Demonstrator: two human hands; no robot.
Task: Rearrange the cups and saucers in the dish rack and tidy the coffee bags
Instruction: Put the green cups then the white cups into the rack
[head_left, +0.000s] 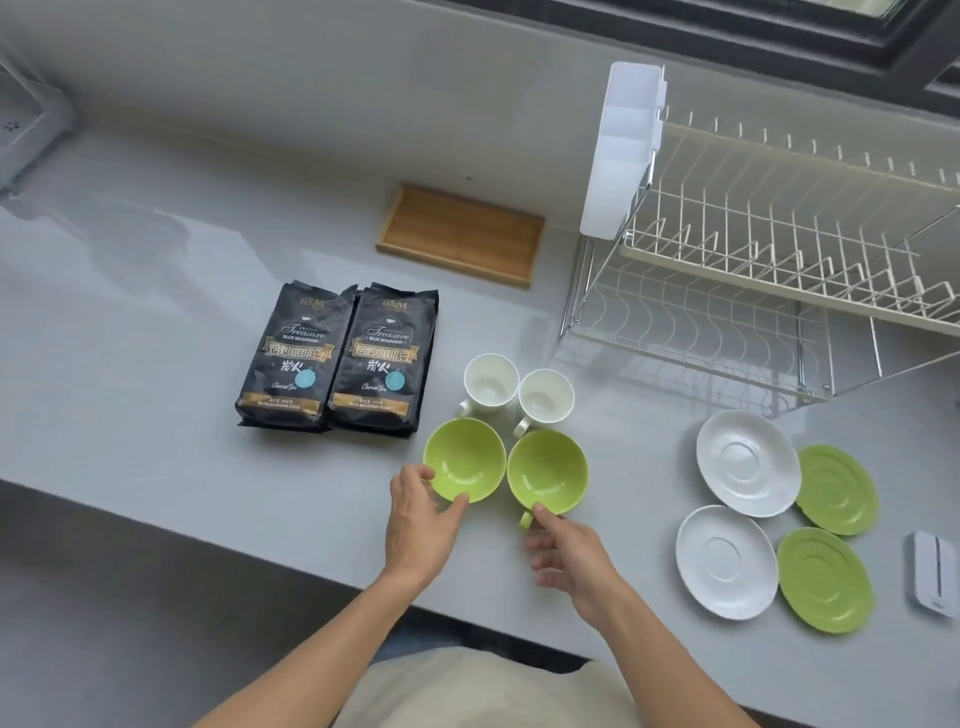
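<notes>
Grey desk (156, 364) under a window, seen from above. Near the middle, two black coffee bags lying flat, side by side and touching: left bag (284, 358), right bag (383, 361). Behind them, against the wall, a shallow wooden tray (460, 234).

Right of the bags, four cups in a tight cluster, all upright. At the back, left white cup (491, 383) and right white cup (546, 396), handles pointing toward the near edge. In front, left green cup (464, 460) and right green cup (547, 472), rims touching or nearly so.

Left hand (418, 525) grasping the left green cup at its near-left rim, thumb and fingers curved around the wall. Right hand (569, 558) at the near side of the right green cup, thumb tip on the small green handle; seemingly pinching that handle, though the index finger is hidden beneath, so not certain. Remaining fingers loosely curled above the desk.

Far right, a two-tier wire dish rack (753, 270) with a white cutlery holder (621, 150) hung on its left end.

In front of the rack, four saucers flat on the desk: back white saucer (747, 462), front white saucer (726, 561), back green saucer (837, 489), front green saucer (825, 579), overlapping slightly at the edges. At the right edge, a small white device (932, 574).
</notes>
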